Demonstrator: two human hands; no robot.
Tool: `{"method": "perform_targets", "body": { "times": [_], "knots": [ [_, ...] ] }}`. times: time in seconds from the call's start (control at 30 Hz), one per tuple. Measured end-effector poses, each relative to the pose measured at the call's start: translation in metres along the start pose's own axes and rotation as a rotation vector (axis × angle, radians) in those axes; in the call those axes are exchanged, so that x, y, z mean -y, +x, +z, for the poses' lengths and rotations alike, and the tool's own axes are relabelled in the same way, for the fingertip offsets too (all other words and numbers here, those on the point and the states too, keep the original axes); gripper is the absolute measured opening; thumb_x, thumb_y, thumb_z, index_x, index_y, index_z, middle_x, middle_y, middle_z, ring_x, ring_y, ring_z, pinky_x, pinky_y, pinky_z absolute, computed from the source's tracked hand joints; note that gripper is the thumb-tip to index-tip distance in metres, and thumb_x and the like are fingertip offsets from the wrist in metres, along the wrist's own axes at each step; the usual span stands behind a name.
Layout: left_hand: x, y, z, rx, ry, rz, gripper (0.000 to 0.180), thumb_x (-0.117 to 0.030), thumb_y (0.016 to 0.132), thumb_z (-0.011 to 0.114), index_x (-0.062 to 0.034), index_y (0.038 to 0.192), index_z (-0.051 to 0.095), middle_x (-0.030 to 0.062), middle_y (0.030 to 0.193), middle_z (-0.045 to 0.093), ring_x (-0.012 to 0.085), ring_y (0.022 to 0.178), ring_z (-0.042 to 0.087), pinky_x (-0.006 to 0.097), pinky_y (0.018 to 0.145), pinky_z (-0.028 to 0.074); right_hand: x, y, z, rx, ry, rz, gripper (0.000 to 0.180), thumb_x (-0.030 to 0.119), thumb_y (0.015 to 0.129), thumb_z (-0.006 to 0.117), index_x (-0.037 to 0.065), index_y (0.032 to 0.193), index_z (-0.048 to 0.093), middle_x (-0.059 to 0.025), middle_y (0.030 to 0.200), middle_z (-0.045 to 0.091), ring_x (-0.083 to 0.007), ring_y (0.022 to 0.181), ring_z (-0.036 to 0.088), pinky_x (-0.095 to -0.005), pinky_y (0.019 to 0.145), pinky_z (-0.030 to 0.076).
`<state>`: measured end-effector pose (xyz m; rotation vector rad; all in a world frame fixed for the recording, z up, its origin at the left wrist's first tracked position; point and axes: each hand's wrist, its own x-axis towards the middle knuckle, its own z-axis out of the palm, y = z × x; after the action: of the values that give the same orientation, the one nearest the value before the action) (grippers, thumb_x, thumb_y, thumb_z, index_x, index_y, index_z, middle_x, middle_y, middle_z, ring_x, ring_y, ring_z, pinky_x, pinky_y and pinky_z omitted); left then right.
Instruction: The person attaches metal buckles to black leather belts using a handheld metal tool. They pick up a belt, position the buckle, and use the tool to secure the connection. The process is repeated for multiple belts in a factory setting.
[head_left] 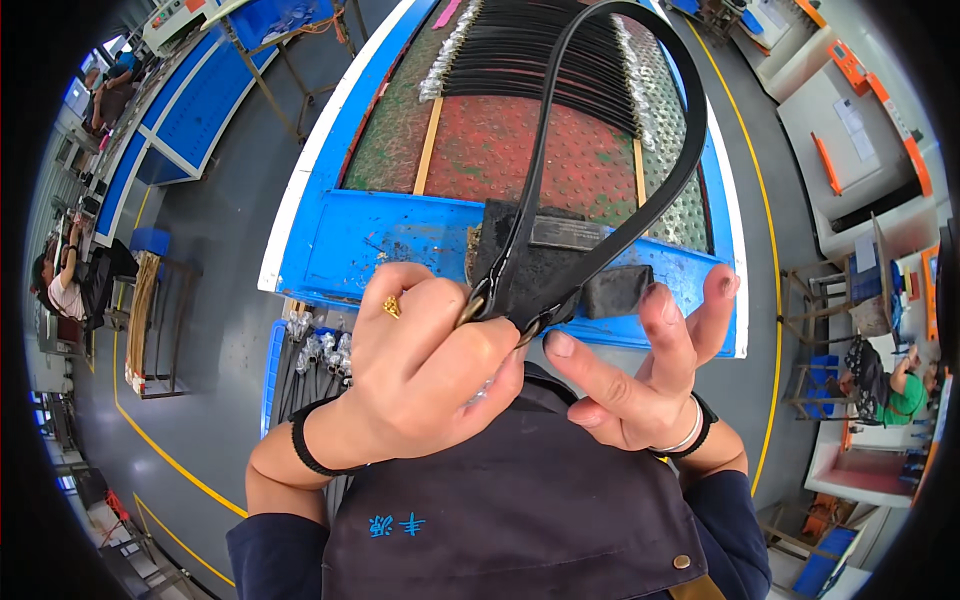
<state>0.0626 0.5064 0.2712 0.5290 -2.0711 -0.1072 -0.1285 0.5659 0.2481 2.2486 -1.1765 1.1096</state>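
Note:
A long black strap (697,120), bag-handle-like, is bent into a loop that rises above the bench. Its two ends come together at my left hand (430,365), which is closed around them, with bits of brass-coloured metal showing at the fingers. To the right, my right hand (650,370) has its fingers spread and holds nothing. Its index fingertip lies close beside one strap end; whether it touches I cannot tell. Dark stains mark several of its fingertips. Behind the strap ends sits a dark block (617,292) on the bench's blue front edge (350,240).
Many similar black straps (540,70) with clear-wrapped ends lie in a row across the red and green bench top (530,150). A blue bin (272,375) with wrapped strap ends stands below left. Other people work at far left and right.

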Motion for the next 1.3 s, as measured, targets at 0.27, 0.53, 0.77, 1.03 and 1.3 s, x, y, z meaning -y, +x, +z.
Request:
{"method": "perform_targets", "body": {
  "times": [0.27, 0.53, 0.77, 1.03, 1.3],
  "knots": [
    [0.001, -0.001, 0.004, -0.026, 0.030, 0.023, 0.027, -0.002, 0.053, 0.069, -0.0065, 0.076, 0.056, 0.0012, 0.066, 0.047, 0.0173, 0.056, 0.046, 0.034, 0.059, 0.039, 0.001, -0.001, -0.004, 0.017, 0.192, 0.039, 0.036, 0.043, 0.084, 0.049, 0.023, 0.106, 0.069, -0.0082, 0.133, 0.045, -0.0404, 0.133, 0.018, -0.0555, 0.107, -0.002],
    [-0.001, 0.002, 0.007, -0.009, 0.064, 0.054, 0.021, -0.002, 0.057, 0.067, -0.0092, 0.072, 0.056, -0.0007, 0.065, 0.047, 0.0136, 0.056, 0.045, 0.032, 0.064, 0.038, 0.000, 0.008, -0.007, 0.115, 0.126, 0.103, 0.039, 0.042, 0.089, 0.043, 0.018, 0.103, 0.069, -0.0135, 0.131, 0.047, -0.0404, 0.132, 0.021, -0.0523, 0.108, 0.001],
    [0.003, 0.000, 0.009, 0.021, 0.011, -0.022, 0.019, -0.001, 0.059, 0.067, -0.0079, 0.073, 0.056, 0.0017, 0.066, 0.049, 0.0183, 0.058, 0.047, 0.035, 0.065, 0.039, -0.017, -0.004, -0.012, -0.019, 0.416, 0.178, 0.041, 0.037, 0.092, 0.039, 0.011, 0.104, 0.068, -0.0205, 0.132, 0.043, -0.0404, 0.132, 0.024, -0.0500, 0.108, 0.010],
    [0.019, 0.001, -0.005, 0.130, -0.230, -0.264, 0.012, 0.000, 0.067, 0.063, -0.0028, 0.075, 0.054, 0.0065, 0.068, 0.050, 0.0201, 0.061, 0.045, 0.031, 0.058, 0.034, -0.087, -0.154, 0.050, 0.333, -0.099, 0.677, 0.036, 0.020, 0.087, 0.050, 0.005, 0.120, 0.054, -0.0146, 0.140, 0.035, -0.0366, 0.133, 0.022, -0.0531, 0.107, 0.012],
    [0.025, 0.016, -0.014, 0.243, -0.369, -0.447, 0.010, -0.002, 0.069, 0.061, -0.0027, 0.073, 0.052, 0.0079, 0.068, 0.049, 0.0239, 0.064, 0.049, 0.032, 0.061, 0.037, -0.085, -0.200, 0.051, 0.496, -0.228, 0.736, 0.018, 0.020, 0.084, 0.056, 0.009, 0.089, 0.070, -0.0111, 0.139, 0.038, -0.0366, 0.134, 0.021, -0.0559, 0.107, 0.007]
  ]
}}
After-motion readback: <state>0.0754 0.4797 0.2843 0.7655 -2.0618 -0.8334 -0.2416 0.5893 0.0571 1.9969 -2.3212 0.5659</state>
